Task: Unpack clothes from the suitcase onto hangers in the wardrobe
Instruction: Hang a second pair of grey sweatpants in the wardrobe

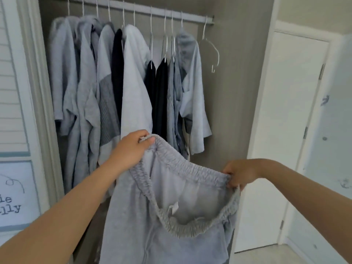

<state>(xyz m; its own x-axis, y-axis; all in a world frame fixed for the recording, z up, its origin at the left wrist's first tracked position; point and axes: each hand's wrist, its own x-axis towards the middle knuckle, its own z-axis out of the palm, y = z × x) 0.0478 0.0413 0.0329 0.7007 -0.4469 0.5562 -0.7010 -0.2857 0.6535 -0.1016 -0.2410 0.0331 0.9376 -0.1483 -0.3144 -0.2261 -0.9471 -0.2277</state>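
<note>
I hold a pair of light grey sweatpants (148,221) up in front of the open wardrobe, its elastic waistband stretched open between my hands. My left hand (131,147) pinches the waistband's left end, raised higher. My right hand (239,173) grips the waistband's right end, lower. The legs hang down out of frame. Behind, a white rail (152,8) carries several hung garments (133,79), grey, white and dark. One empty white hanger (210,48) hangs at the rail's right end. The suitcase is not in view.
The wardrobe's white louvred door (13,92) stands at the left with a framed sign (13,197) below it. A white room door (282,130) is at the right. The wardrobe's grey back wall (228,111) shows right of the clothes.
</note>
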